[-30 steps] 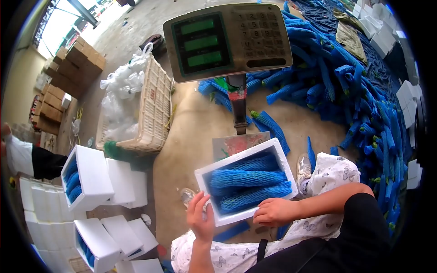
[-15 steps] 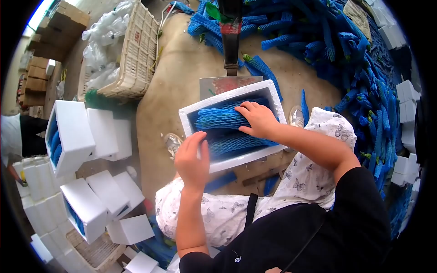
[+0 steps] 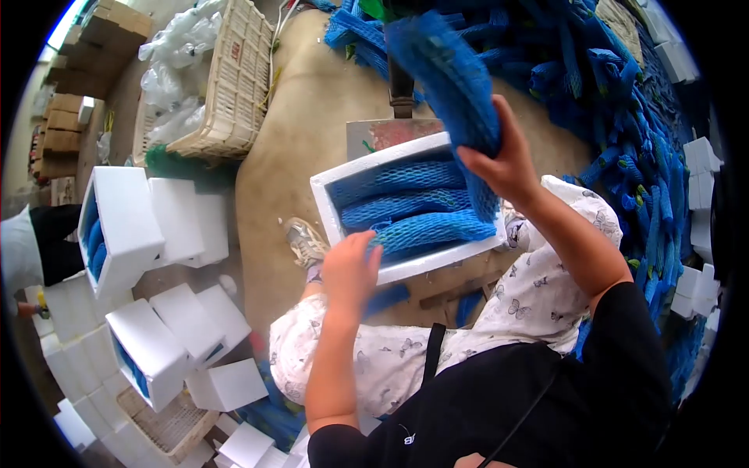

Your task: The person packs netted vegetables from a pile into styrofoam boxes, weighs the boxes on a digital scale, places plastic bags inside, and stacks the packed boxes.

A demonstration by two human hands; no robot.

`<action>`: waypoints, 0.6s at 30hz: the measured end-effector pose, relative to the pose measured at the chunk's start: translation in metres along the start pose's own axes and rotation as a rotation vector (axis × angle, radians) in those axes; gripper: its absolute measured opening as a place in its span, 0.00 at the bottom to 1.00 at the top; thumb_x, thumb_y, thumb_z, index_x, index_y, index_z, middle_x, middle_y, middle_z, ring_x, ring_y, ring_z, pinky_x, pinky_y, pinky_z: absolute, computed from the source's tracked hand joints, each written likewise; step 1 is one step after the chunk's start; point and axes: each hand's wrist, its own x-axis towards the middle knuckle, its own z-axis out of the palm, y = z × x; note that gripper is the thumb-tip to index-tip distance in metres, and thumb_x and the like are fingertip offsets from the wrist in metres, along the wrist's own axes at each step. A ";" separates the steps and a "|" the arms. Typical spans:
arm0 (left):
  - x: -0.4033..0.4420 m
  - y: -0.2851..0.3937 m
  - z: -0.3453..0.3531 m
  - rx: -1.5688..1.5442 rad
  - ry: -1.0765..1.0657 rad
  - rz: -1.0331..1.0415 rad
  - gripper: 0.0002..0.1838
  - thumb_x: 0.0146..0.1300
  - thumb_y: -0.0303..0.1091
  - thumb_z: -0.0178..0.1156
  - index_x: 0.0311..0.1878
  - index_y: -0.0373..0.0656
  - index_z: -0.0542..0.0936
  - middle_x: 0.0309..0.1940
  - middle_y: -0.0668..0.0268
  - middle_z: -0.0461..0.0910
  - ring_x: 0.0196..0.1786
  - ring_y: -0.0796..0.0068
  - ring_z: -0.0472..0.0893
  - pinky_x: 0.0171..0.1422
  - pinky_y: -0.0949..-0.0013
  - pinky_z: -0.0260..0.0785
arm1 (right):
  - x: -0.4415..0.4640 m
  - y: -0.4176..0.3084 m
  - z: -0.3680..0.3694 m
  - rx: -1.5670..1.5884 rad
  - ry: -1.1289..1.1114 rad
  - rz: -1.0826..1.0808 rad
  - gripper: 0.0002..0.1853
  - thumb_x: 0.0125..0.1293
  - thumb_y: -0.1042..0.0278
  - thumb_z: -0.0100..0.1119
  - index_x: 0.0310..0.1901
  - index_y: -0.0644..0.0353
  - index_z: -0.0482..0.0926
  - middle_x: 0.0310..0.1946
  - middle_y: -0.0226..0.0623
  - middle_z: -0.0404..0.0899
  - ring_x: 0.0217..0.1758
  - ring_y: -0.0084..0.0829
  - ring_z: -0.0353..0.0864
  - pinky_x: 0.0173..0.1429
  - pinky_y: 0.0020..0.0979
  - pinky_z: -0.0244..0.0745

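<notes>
In my right hand (image 3: pixel 507 160) is a long vegetable in a blue foam net (image 3: pixel 456 82), raised and slanted over the right end of a white foam box (image 3: pixel 335 214). Part of it blurs. My fingers and thumb wrap round its lower part. Inside the box, several blue net-wrapped vegetables (image 3: pixel 409 207) lie lengthwise side by side. My left hand (image 3: pixel 351 269) is at the box's near left corner, by the end of the nearest net-wrapped vegetable (image 3: pixel 437 232). Its fingers and thumb look apart, slightly smeared; whether they touch the net is unclear.
Behind the box stands a metal scale plate (image 3: pixel 367 136) with a dark post. A large pile of net-wrapped vegetables (image 3: pixel 624 179) spreads at the right. Left are a plastic crate (image 3: pixel 234 86) with clear bags and several white foam boxes (image 3: pixel 129 226). Another person's sleeve (image 3: pixel 19 246) shows far left.
My right hand has risen from inside the box to its upper right, now holding a net-wrapped vegetable. A net-wrapped vegetable now lies along the box's near side. My left hand shifted slightly right.
</notes>
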 end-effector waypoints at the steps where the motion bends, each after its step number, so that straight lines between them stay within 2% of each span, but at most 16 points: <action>1: 0.002 0.003 0.000 0.007 -0.011 0.024 0.13 0.56 0.32 0.63 0.45 0.42 0.80 0.42 0.61 0.82 0.41 0.56 0.80 0.46 0.60 0.72 | 0.005 -0.013 -0.018 0.082 0.137 0.020 0.29 0.56 0.71 0.64 0.60 0.59 0.66 0.41 0.35 0.76 0.40 0.28 0.77 0.42 0.26 0.75; 2: 0.003 0.007 -0.002 0.008 0.008 0.025 0.13 0.57 0.33 0.63 0.45 0.42 0.80 0.42 0.61 0.82 0.41 0.56 0.80 0.45 0.60 0.72 | 0.008 -0.015 -0.033 0.207 0.235 0.095 0.27 0.54 0.67 0.64 0.56 0.61 0.69 0.37 0.35 0.77 0.37 0.27 0.79 0.41 0.26 0.76; 4: 0.007 0.012 -0.003 0.019 0.033 0.031 0.13 0.57 0.34 0.63 0.45 0.43 0.80 0.41 0.62 0.81 0.41 0.57 0.81 0.45 0.61 0.72 | 0.015 -0.020 -0.051 0.314 0.369 0.266 0.23 0.52 0.53 0.63 0.45 0.59 0.73 0.30 0.37 0.77 0.29 0.27 0.79 0.35 0.27 0.76; 6: 0.012 0.016 -0.004 0.009 0.012 0.012 0.15 0.55 0.33 0.64 0.47 0.43 0.79 0.41 0.61 0.81 0.42 0.58 0.80 0.46 0.61 0.72 | 0.018 -0.017 -0.060 0.437 0.332 0.386 0.23 0.51 0.50 0.62 0.42 0.58 0.74 0.28 0.36 0.76 0.28 0.26 0.78 0.34 0.27 0.75; 8: 0.017 0.017 0.004 0.004 0.010 0.038 0.16 0.54 0.33 0.65 0.47 0.44 0.79 0.42 0.62 0.81 0.43 0.59 0.80 0.46 0.61 0.72 | 0.018 -0.011 -0.061 0.427 0.324 0.475 0.22 0.51 0.50 0.61 0.41 0.58 0.73 0.28 0.36 0.76 0.28 0.25 0.78 0.34 0.28 0.75; 12: 0.024 0.028 0.015 0.025 -0.034 0.076 0.17 0.53 0.33 0.66 0.47 0.44 0.79 0.43 0.64 0.81 0.44 0.61 0.80 0.47 0.62 0.73 | 0.011 -0.003 -0.056 0.446 0.307 0.526 0.21 0.51 0.56 0.61 0.44 0.58 0.69 0.28 0.35 0.75 0.26 0.25 0.76 0.30 0.25 0.73; 14: 0.026 0.033 0.020 -0.021 -0.058 0.076 0.17 0.52 0.29 0.66 0.47 0.42 0.80 0.44 0.59 0.81 0.47 0.57 0.80 0.51 0.61 0.73 | 0.008 -0.012 -0.055 0.452 0.308 0.538 0.22 0.50 0.58 0.61 0.45 0.58 0.69 0.28 0.35 0.75 0.27 0.26 0.76 0.31 0.26 0.72; 18: 0.026 0.029 0.039 0.116 -0.070 0.135 0.25 0.50 0.31 0.68 0.54 0.44 0.77 0.52 0.58 0.77 0.52 0.57 0.77 0.55 0.60 0.71 | 0.002 -0.014 -0.062 0.419 0.303 0.545 0.24 0.50 0.58 0.61 0.48 0.58 0.70 0.30 0.36 0.75 0.31 0.26 0.76 0.35 0.28 0.72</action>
